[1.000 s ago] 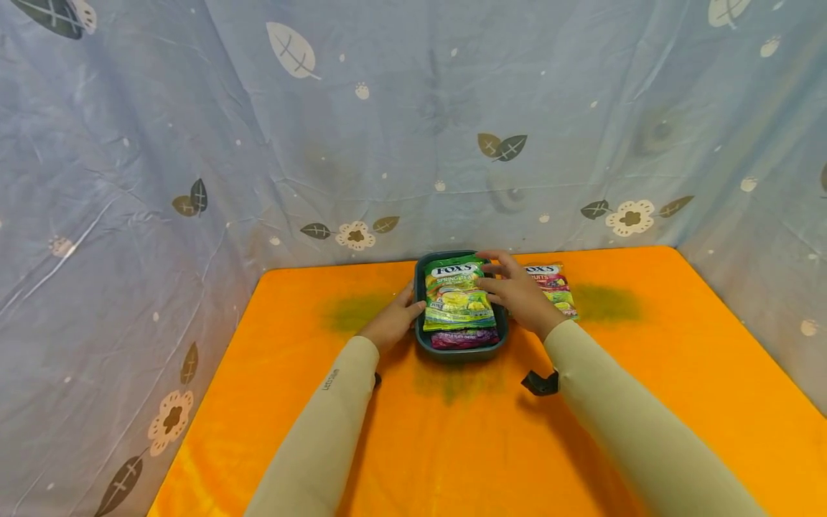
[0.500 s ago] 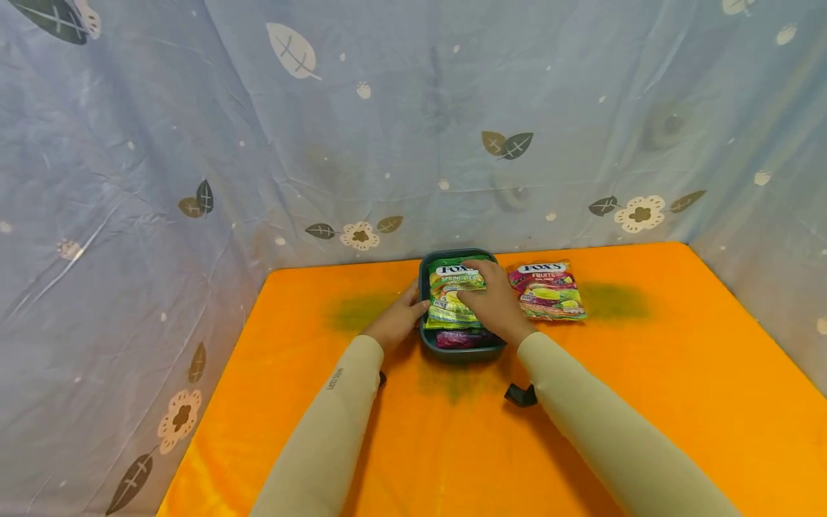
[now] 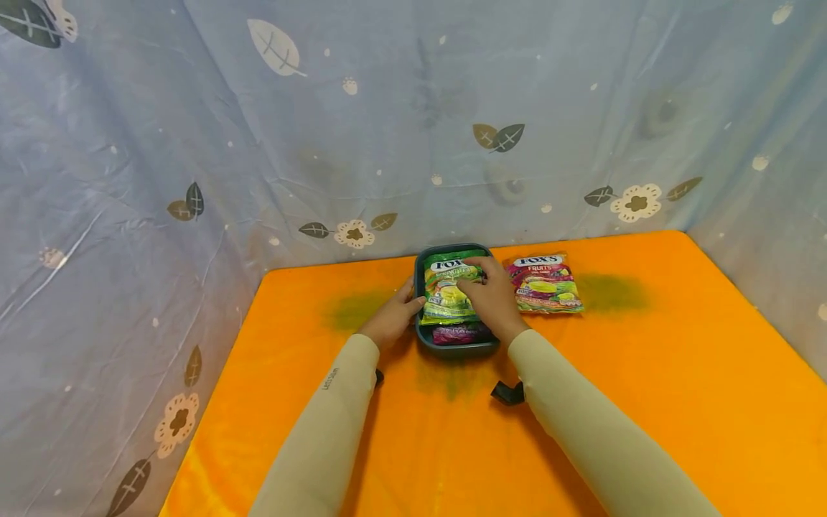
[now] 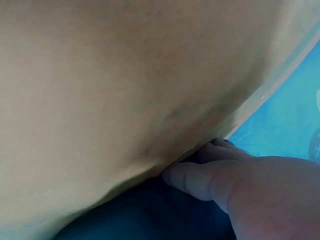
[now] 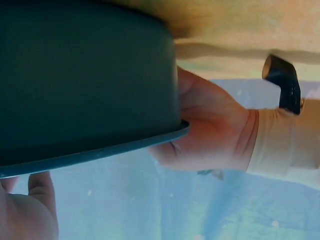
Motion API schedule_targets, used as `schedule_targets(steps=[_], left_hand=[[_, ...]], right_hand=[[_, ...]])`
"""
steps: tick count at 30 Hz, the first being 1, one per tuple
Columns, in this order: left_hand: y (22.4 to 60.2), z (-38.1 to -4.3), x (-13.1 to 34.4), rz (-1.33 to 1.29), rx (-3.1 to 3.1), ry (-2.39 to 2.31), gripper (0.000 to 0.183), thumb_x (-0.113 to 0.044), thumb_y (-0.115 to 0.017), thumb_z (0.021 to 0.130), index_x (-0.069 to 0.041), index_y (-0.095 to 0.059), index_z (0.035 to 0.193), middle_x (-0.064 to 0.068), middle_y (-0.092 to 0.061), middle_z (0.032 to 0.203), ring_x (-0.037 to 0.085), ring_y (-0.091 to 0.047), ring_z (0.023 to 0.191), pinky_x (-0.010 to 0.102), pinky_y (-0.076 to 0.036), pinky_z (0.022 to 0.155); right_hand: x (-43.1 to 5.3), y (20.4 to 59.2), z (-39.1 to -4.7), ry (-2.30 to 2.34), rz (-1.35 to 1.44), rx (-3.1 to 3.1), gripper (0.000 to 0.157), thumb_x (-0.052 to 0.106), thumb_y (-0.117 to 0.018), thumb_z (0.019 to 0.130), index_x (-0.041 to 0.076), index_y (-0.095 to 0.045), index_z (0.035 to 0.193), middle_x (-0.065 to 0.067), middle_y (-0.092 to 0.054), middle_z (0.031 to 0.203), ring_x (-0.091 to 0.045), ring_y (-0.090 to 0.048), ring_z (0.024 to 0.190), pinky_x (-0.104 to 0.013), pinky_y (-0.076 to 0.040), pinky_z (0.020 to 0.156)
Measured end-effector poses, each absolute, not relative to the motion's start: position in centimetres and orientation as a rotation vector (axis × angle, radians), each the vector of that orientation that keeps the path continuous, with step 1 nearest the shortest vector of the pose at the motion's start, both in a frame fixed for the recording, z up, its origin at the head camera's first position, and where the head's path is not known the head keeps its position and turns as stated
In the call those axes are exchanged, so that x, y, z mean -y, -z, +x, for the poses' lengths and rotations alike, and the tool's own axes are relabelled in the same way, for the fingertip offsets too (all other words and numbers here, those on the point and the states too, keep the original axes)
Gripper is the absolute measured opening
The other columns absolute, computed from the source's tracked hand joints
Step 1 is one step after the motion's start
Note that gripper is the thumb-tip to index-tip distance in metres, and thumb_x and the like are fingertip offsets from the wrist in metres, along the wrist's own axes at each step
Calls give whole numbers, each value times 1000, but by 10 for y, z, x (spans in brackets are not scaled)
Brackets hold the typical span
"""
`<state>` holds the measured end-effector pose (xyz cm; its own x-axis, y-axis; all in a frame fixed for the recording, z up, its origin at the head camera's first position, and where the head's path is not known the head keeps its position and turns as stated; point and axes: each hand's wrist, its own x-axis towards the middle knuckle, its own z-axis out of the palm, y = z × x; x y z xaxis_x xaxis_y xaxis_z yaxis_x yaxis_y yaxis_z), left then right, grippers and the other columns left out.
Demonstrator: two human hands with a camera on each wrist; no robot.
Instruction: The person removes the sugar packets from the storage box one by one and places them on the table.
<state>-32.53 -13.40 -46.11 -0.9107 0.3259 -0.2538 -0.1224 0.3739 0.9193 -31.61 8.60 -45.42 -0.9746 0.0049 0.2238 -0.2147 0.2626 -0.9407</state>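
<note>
In the head view, one orange table (image 3: 672,388) with three greenish stains (image 3: 614,294) reaches back to a blue-grey curtain (image 3: 413,108), which is printed with leaves and flowers and closes the space on the back and both sides. I count one dark tub (image 3: 461,350), three packets and two hands. The tub stands near the far edge of the table; I take it as the centre of the clock. Inside it lies the green packet (image 3: 442,305), labelled Fox's, and below this the purple packet (image 3: 455,334) shows only a strip at six o'clock. The red packet (image 3: 544,286) lies flat on the table at three o'clock, just beside the tub. The left hand (image 3: 395,317), at nine o'clock, grips the tub wall, its thumb at the rim and its fingers outside. The right hand (image 3: 496,298) comes from four o'clock and rests on the green packet, thumb and forefinger spread apart; it covers the packet's right part, and its other fingers I cannot see well. Two pale sleeves (image 3: 316,438) each have a black piece (image 3: 508,393) under the wrist. In the left wrist view, the hand at four o'clock stands before a blurred brownish surface, which I cannot identify. In the right wrist view, the tub wall fills ten o'clock, the left hand holds it from three o'clock, and some right fingers (image 5: 42,187) show at eight o'clock, near the rim.
</note>
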Motion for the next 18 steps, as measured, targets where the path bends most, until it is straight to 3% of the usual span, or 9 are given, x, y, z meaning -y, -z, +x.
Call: schedule_targets(steps=[5,14,18], left_hand=[[462,-327,135,160,-2203,-1601,63,-38,-45,102,-43,-6,152,-3,-24,154,23,-47,122,43,-35,104],[460,-326,133,142,-2175,-1622,64,-35,-47,102,-42,-9,152,-4,-24,154,20,-54,115,43,-41,98],[462,-327,134,131,-2165,-1634,63,-36,-48,101,-44,-10,152,-3,-25,153,21,-56,111,42,-43,96]], right_hand=[[-83,454,-317,-1848,181,2372,43,29,-66,91,23,-56,133,-4,-45,137,-27,-53,98,-45,-49,82],[-82,450,-322,-2022,135,2457,45,26,-64,92,26,-54,137,-2,-42,141,-29,-49,110,-48,-43,94],[-82,452,-325,-2054,125,2457,51,25,-65,91,29,-50,140,-4,-43,139,-31,-51,105,-46,-46,89]])
